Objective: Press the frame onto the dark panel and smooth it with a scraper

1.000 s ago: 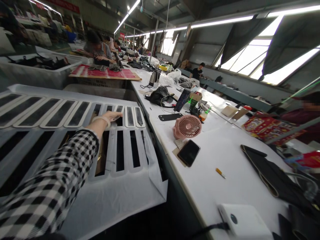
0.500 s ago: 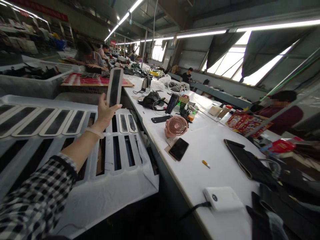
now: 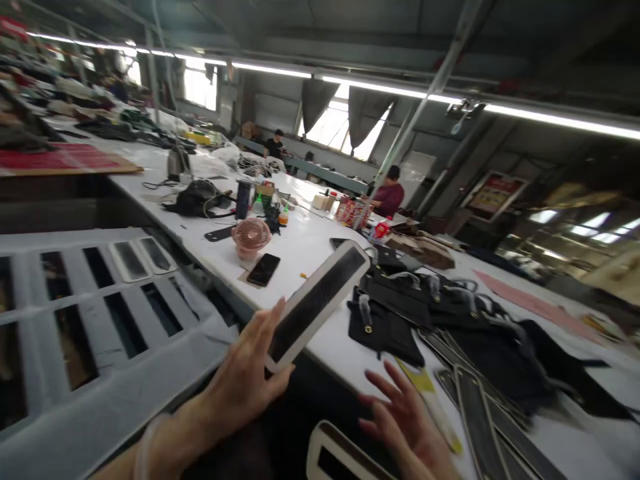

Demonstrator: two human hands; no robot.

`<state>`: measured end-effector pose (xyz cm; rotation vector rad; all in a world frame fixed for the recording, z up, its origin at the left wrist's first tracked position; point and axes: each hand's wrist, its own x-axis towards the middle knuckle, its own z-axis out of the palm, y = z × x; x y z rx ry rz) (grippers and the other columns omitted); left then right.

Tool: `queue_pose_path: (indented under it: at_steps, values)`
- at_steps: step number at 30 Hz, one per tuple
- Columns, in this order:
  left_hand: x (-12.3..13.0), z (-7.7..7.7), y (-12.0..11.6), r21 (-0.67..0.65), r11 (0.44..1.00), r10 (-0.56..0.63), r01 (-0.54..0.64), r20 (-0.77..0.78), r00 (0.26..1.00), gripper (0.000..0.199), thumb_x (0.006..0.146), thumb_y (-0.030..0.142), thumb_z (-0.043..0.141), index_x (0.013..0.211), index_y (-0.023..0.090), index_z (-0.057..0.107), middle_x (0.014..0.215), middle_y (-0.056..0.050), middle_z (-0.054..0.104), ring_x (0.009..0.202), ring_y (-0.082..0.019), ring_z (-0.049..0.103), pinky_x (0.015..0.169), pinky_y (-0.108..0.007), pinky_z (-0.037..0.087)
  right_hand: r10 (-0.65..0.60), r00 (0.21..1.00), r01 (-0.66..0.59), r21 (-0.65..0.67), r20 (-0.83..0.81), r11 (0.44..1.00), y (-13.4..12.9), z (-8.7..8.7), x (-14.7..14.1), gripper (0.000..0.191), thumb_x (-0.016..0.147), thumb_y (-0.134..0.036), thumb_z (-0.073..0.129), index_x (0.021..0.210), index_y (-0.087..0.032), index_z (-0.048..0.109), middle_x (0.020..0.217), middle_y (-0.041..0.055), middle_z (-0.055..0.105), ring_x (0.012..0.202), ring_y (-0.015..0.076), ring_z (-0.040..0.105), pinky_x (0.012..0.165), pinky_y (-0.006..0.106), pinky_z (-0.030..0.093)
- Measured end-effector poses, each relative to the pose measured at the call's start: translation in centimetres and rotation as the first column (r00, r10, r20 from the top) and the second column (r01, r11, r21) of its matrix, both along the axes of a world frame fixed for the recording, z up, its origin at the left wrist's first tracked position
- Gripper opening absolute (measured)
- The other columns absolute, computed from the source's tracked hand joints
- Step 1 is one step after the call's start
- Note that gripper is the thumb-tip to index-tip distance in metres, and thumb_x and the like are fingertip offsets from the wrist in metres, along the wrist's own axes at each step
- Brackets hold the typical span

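Note:
My left hand (image 3: 245, 373) holds a long pale-edged strip with a dark middle (image 3: 317, 300) by its lower end, tilted up to the right above the table's edge. My right hand (image 3: 400, 420) has its fingers spread and holds nothing; it is a little blurred. Below, between my hands, lies a second pale-edged piece with a dark middle (image 3: 337, 457), partly cut off by the frame. On the left, a pale slotted rack (image 3: 150, 393) carries two smaller pale-edged pieces (image 3: 131, 260) near its far corner.
The white table (image 3: 300, 240) bears a pink fan (image 3: 251, 237), a phone (image 3: 264, 270) and a black bag (image 3: 197, 198). Black fabric pieces (image 3: 395, 293) with straps and dark strips (image 3: 477, 420) cover its right side. A person (image 3: 389, 193) is at the far side.
The view has swung right. My left hand has brought the strip from above the rack to the table's edge. My right hand and the piece below have come into view.

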<state>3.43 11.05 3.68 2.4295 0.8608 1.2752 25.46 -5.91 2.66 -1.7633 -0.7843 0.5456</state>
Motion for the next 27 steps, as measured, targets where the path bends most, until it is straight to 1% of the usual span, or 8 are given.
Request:
queue_pose_path:
  at_steps: [4,7,10,13,17,22,25,27]
  values:
    - [4.4,-2.3,-7.1,0.259,0.959,-0.117,0.115,-0.006,0.993,0.079,0.083,0.009,0.052,0.153,0.017,0.016,0.123,-0.018,0.060,0.110,-0.027,0.060,0.088,-0.037,0.055,0.146,0.881,-0.016,0.282,-0.449,0.959,1.2,2.8,-4.5,0.089,0.071,-0.058,0.074,0.143,-0.036,0.027,0.143,0.0122,0.044,0.116,0.0338,0.057,0.076,0.044,0.057]
    - [6.2,-2.9,-10.6,0.435,0.886,-0.159,0.161,-0.042,0.986,0.068,0.085,0.007,0.048,0.149,0.010,0.025,0.119,-0.021,0.063,0.115,-0.029,0.058,0.086,-0.037,0.053,0.076,0.853,0.095,0.297,-0.516,0.950,0.2,4.6,-5.3,0.085,0.073,-0.052,0.076,0.141,-0.032,0.028,0.132,0.0098,0.054,0.111,0.0297,0.059,0.081,0.039,0.055]
    - [7.2,-2.8,-12.7,0.486,0.840,-0.232,0.242,-0.081,0.969,0.062,0.090,0.013,0.045,0.148,0.004,0.025,0.119,-0.023,0.064,0.123,-0.031,0.053,0.093,-0.040,0.050,-0.012,0.890,0.140,0.248,-0.456,0.959,-1.8,5.6,-4.3,0.085,0.072,-0.045,0.077,0.140,-0.032,0.029,0.122,0.0051,0.060,0.107,0.0245,0.060,0.088,0.036,0.051]
    - [7.9,-2.6,-14.0,0.436,0.821,-0.369,0.369,-0.089,0.925,0.066,0.091,0.015,0.043,0.149,0.000,0.016,0.123,-0.026,0.062,0.131,-0.032,0.046,0.100,-0.043,0.046,-0.029,0.948,0.108,0.235,-0.316,0.966,-3.5,6.0,-2.8,0.085,0.071,-0.042,0.079,0.140,-0.032,0.031,0.122,0.0040,0.059,0.107,0.0227,0.059,0.089,0.033,0.050]
    - [8.8,-1.7,-15.1,0.355,0.794,-0.519,0.494,-0.028,0.854,0.074,0.086,0.005,0.045,0.150,0.000,0.007,0.128,-0.026,0.059,0.134,-0.028,0.043,0.108,-0.046,0.039,0.085,0.957,-0.017,0.238,-0.277,0.971,-4.7,6.4,-1.6,0.078,0.074,-0.039,0.077,0.139,-0.036,0.034,0.133,0.0026,0.054,0.114,0.0205,0.056,0.088,0.029,0.051]
    - [7.8,-0.7,-15.1,0.173,0.745,-0.656,0.644,0.018,0.754,0.077,0.085,0.010,0.050,0.150,0.006,0.009,0.128,-0.019,0.062,0.121,-0.023,0.057,0.112,-0.042,0.036,0.069,0.967,-0.005,0.253,-0.245,0.967,-5.9,6.3,0.1,0.073,0.076,-0.037,0.076,0.137,-0.035,0.036,0.122,0.0037,0.058,0.106,0.0199,0.058,0.077,0.026,0.054]
    - [5.5,-1.8,-14.0,0.070,0.775,-0.632,0.628,0.111,0.767,0.069,0.083,0.009,0.056,0.146,0.019,0.028,0.120,-0.010,0.067,0.110,-0.021,0.063,0.104,-0.034,0.044,0.077,0.991,-0.049,0.244,-0.106,0.969,-7.5,6.1,1.7,0.076,0.076,-0.033,0.076,0.140,-0.035,0.034,0.125,0.0056,0.055,0.107,0.0211,0.058,0.078,0.027,0.055]
    - [4.0,-3.3,-12.9,-0.154,0.851,-0.467,0.503,0.216,0.857,0.058,0.085,0.013,0.058,0.138,0.025,0.039,0.114,-0.007,0.067,0.102,-0.020,0.064,0.094,-0.029,0.049,0.066,0.998,-0.063,0.217,-0.006,0.974,-8.6,5.8,2.6,0.079,0.076,-0.031,0.075,0.142,-0.035,0.032,0.125,0.0061,0.054,0.108,0.0214,0.058,0.081,0.028,0.054]
